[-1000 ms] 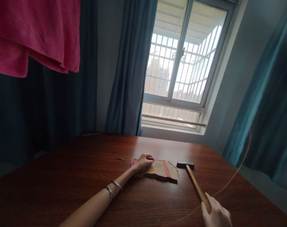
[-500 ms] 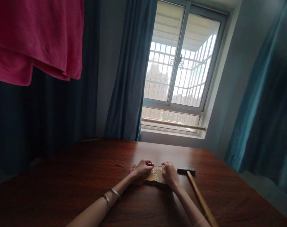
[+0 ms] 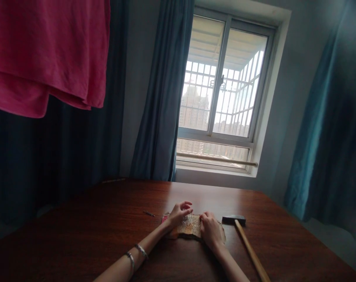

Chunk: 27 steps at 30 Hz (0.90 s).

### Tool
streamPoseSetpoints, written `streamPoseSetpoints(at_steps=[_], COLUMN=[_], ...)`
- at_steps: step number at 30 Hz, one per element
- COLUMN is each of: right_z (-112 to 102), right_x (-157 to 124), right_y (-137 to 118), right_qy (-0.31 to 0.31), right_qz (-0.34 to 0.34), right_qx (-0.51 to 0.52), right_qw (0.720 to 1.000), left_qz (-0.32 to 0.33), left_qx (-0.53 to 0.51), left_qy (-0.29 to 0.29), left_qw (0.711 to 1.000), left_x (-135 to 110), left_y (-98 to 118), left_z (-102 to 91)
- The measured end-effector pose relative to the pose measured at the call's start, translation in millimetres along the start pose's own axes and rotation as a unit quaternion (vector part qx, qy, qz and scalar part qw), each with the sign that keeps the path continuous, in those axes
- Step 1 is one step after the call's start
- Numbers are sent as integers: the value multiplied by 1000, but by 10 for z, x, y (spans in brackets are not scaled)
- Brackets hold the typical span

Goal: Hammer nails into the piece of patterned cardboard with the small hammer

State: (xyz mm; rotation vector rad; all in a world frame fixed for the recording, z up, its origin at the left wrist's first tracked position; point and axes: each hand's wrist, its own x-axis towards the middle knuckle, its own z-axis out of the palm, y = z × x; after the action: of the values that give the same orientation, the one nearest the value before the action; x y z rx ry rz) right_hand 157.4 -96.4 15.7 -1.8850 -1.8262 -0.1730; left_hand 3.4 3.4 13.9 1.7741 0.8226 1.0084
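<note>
A flat, pale board (image 3: 192,228) dotted with many small dark holes and with ragged edges lies on the table. Several thin upright metal pins, like nails, (image 3: 189,216) rise from its far left part. Over these pins is my left hand (image 3: 178,216), its fingers bent and somewhat apart, touching or just above the tops. My right hand (image 3: 210,230) rests on the board's right side, fingers curled together at the tips; whatever they pinch is too small to make out. Right of it lies a hammer (image 3: 234,220) with a black head and wooden handle.
A small, thin dark metal piece (image 3: 149,213) lies left of the board. The brown wooden table (image 3: 107,227) reaches back to a blue curtain (image 3: 157,117) and a barred window (image 3: 221,86). Pink cloth (image 3: 63,51) hangs at upper left.
My left hand's fingers have lifted and spread, so the upright pins below them now show. The right hand stays at the board's right side. The whole view has shifted slightly.
</note>
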Motion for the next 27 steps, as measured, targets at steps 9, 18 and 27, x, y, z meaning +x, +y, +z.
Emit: streamPoseSetpoints(at_steps=[9, 18, 27], right_z=[-32, -13, 8], right_x=[-35, -35, -33], right_y=[-15, -20, 11], right_qy=[15, 7, 19], right_qz=[-10, 10, -6], right_qx=[-1, 4, 14], right_qw=[1000, 1000, 1000], left_qz=[-176, -390, -425], left_qx=[193, 329, 335], left_qy=[-111, -87, -84], left_qw=[959, 856, 837], left_x=[210, -62, -40], left_y=[445, 509, 353], left_z=[-941, -1550, -1504])
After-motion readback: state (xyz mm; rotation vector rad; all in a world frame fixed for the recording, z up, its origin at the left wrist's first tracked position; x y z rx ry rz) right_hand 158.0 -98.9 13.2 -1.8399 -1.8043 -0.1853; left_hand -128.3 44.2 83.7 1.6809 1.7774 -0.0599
